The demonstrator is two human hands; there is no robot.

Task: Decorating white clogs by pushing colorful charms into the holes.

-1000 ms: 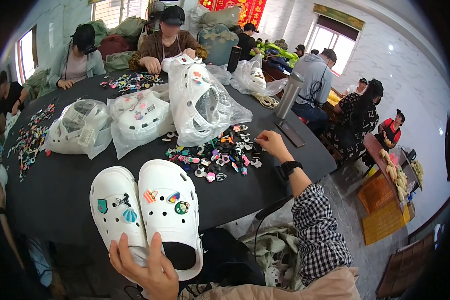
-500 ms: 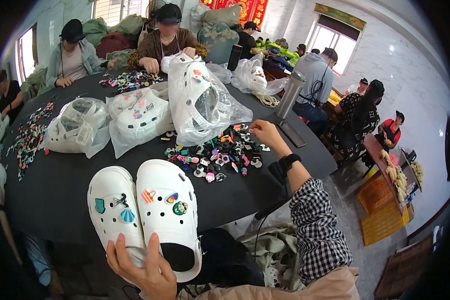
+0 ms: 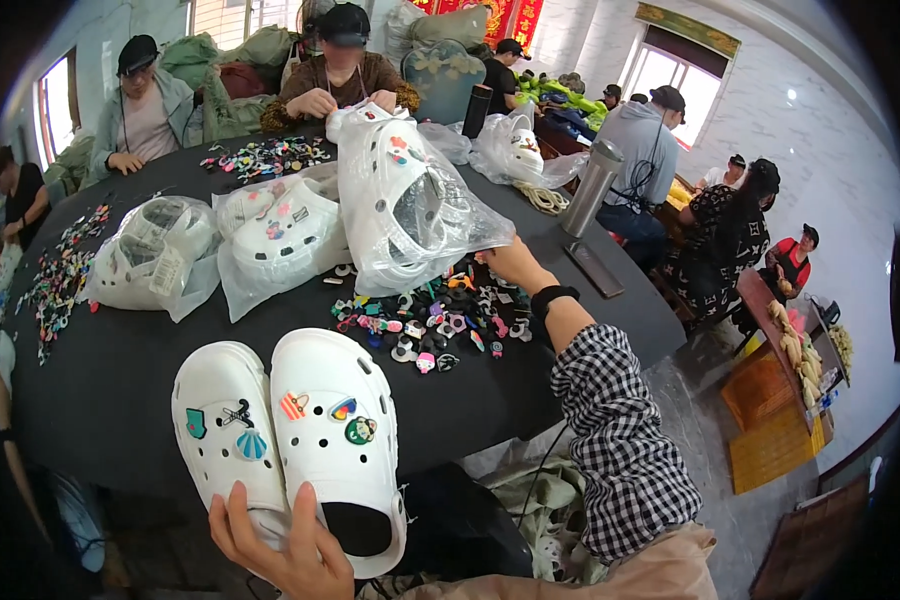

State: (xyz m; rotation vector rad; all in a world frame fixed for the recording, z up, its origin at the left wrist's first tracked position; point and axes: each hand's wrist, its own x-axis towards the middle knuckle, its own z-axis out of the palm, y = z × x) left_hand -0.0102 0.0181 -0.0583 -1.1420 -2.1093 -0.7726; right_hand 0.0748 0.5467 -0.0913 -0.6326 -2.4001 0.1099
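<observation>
My left hand grips a pair of white clogs side by side at the table's near edge, fingers over their heel ends. Colourful shoe charms sit on both clogs, among them a blue shell charm, a striped bag charm and a green round charm. Beyond them, my right hand reaches to the far right side of a pile of loose charms, beside the corner of a plastic bag. Its fingers are bent together, fingertips partly hidden; whatever they hold is too small to make out.
Bagged white clogs stand behind the pile, with more bagged pairs leftward. A steel flask and a phone are at the right. More charms lie far left. A person works across the table.
My right hand has shifted slightly left and down toward the charm pile and the bag's corner. The clogs in my left hand have tilted a little and lowered slightly.
</observation>
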